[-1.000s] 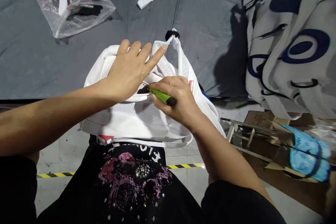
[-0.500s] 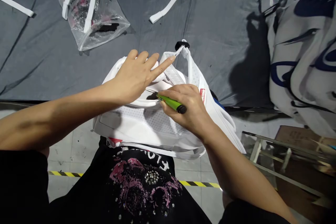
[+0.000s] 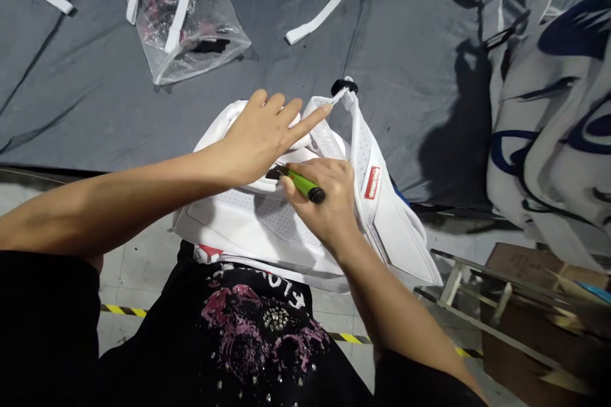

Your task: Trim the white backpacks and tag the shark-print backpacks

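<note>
A white bag (image 3: 296,235) with dotted mesh panels and a red label lies at the grey table's near edge, partly over it. My left hand (image 3: 262,133) rests on the bag's upper part, fingers apart, index finger stretched toward a strap (image 3: 327,138) below a black buckle (image 3: 344,86). My right hand (image 3: 324,194) grips a green tool with a black end (image 3: 306,187). The tool's tip is at a small dark patch beside the white rim, just right of my left wrist. What the tip touches is too small to tell.
On the grey table (image 3: 391,13) lies a clear plastic bag (image 3: 191,19) under white straps. Another white bag with blue patterns (image 3: 539,121) is at the right. Below it stand a metal frame (image 3: 501,305) and cardboard (image 3: 520,267). Yellow-black tape (image 3: 124,310) marks the floor.
My right hand and the green tool have moved slightly left over the bag, uncovering more of the red label. The view has shifted, and my left hand keeps its pose.
</note>
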Motion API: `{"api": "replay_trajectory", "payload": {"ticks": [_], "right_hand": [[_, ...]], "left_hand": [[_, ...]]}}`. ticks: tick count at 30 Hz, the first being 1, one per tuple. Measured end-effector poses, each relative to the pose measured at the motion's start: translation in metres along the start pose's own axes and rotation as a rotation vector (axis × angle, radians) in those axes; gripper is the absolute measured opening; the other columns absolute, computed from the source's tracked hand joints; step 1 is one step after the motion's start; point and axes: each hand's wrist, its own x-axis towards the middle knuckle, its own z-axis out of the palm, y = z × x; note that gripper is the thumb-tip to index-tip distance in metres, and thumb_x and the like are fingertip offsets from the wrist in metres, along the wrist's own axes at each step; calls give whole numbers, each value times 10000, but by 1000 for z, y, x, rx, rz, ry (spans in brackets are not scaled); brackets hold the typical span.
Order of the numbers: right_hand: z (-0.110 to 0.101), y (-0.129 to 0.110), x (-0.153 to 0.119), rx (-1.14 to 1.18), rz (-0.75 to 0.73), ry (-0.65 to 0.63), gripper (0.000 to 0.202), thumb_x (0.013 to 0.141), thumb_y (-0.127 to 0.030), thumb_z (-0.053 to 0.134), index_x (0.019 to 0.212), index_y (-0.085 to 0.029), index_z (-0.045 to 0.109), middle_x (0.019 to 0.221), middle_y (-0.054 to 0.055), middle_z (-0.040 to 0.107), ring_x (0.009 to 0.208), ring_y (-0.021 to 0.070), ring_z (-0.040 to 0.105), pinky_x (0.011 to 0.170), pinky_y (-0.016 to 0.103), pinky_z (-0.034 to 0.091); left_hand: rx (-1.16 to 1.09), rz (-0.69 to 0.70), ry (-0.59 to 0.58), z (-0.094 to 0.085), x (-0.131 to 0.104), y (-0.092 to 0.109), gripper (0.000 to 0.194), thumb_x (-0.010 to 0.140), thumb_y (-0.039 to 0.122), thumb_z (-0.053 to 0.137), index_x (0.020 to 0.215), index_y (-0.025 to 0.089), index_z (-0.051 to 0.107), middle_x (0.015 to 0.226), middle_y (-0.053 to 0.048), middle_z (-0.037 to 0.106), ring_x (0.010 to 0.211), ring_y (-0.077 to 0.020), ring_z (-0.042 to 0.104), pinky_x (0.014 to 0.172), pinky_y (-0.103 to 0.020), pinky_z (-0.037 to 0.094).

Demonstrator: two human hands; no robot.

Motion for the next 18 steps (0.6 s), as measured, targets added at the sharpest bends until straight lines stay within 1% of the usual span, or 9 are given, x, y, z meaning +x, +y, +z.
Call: {"api": "replay_trajectory", "payload": {"ticks": [4,6,9,12,16,18], "right_hand": [[11,-11,-3,-78,26,103,198,932,-358,605,896,-216,739,847,29,755,851,221,662,895,415,385],[15,-14,-4,-105,45,130,193,928,-349,602,880,-216,734,843,32,751,863,228,663,894,422,389],[19,-16,-6,-90,39,148,191,931,-349,594,903,-218,730,864,36,755,923,242,672,905,428,405],[21,-16,-7,-137,51,182,176,927,-352,603,929,-223,723,849,36,752,987,270,671,940,458,406],[21,-17,-8,-114,46,160,149,918,-344,614,925,-235,717,899,49,754,1025,291,662,939,485,432],[22,-18,-8,-124,58,189,118,912,-324,632,934,-246,717,881,53,751,1044,319,652,961,532,414]], "left_hand": [[18,-1,54,3,-2,0,734,938,73,350,1620,194,107,1442,-160,479,1202,-335,515,987,-469,386],[13,10,88,6,-3,-1,715,947,69,318,1621,190,109,1424,-158,489,1194,-329,515,978,-461,385],[-44,7,95,10,-4,-2,749,950,126,389,1628,208,81,1423,-146,481,1228,-347,496,1009,-479,365],[-96,-5,92,14,-4,-3,808,933,193,478,1630,232,70,1437,-139,474,1257,-363,477,1045,-499,337],[-121,-4,106,16,-4,-4,823,921,212,494,1631,235,79,1425,-142,489,1262,-367,471,1045,-507,333],[-137,0,110,17,-4,-4,839,915,229,505,1633,241,72,1439,-144,482,1267,-374,466,1046,-512,325]]}}
